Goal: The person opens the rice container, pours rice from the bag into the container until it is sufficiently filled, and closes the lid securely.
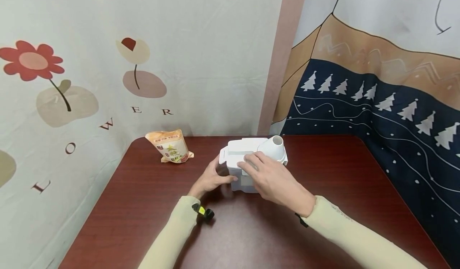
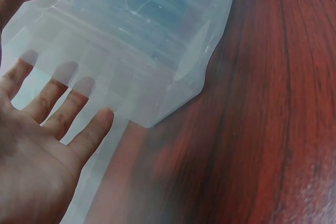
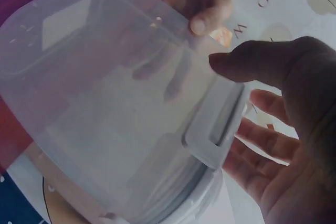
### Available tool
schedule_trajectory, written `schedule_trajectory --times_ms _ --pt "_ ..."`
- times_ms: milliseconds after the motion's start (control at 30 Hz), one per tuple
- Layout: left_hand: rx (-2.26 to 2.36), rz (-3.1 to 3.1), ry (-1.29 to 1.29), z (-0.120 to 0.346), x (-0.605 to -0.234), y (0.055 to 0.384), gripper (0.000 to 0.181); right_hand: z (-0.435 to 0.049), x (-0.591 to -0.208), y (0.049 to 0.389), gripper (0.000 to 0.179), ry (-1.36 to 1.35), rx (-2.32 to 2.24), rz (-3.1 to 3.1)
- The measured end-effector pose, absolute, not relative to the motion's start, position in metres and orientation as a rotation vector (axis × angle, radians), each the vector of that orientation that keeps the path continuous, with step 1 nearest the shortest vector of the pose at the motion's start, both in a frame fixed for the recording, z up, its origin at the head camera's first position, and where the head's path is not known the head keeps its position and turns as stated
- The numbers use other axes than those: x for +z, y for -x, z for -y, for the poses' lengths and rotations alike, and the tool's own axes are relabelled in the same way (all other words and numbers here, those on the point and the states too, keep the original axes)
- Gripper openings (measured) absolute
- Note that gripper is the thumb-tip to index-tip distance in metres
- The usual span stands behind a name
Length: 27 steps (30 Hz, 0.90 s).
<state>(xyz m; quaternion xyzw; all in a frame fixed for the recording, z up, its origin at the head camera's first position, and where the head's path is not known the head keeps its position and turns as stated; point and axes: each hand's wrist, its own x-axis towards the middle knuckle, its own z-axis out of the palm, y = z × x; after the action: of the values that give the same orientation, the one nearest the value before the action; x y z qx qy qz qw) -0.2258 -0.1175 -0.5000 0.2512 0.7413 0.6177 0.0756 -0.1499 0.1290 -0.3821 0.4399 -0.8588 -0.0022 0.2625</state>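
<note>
A translucent plastic storage container point(image 1: 238, 184) stands on the table with a white lid point(image 1: 244, 144) on it. A round white spout point(image 1: 276, 142) sticks up at the lid's right side. My left hand point(image 1: 209, 178) lies around the container's left front corner, thumb at the front. In the left wrist view its nearly straight fingers point(image 2: 65, 106) touch the clear wall. My right hand point(image 1: 274, 178) has its fingertips over the lid's front edge. In the right wrist view its thumb point(image 3: 247, 61) sits at the end of the white latch point(image 3: 202, 129), opposite the fingers.
An orange and white food bag point(image 1: 173, 149) stands at the table's back left. The dark red wooden table point(image 1: 323, 173) ends at a light printed curtain point(image 1: 215, 61) behind and a dark blue one with trees point(image 1: 345, 109) at the right.
</note>
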Motion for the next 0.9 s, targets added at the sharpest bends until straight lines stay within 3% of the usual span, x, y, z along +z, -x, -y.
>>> schedule_trajectory --times_ms 533,900 --pt "1.873 -2.198 -0.765 0.118 -0.497 0.223 0.088 -0.121 -0.387 0.155 0.031 -1.134 -0.142 2.235" --pt "1.907 -2.196 -0.791 0.115 -0.499 0.223 0.086 -0.116 -0.380 0.153 0.027 -1.179 -0.250 2.197"
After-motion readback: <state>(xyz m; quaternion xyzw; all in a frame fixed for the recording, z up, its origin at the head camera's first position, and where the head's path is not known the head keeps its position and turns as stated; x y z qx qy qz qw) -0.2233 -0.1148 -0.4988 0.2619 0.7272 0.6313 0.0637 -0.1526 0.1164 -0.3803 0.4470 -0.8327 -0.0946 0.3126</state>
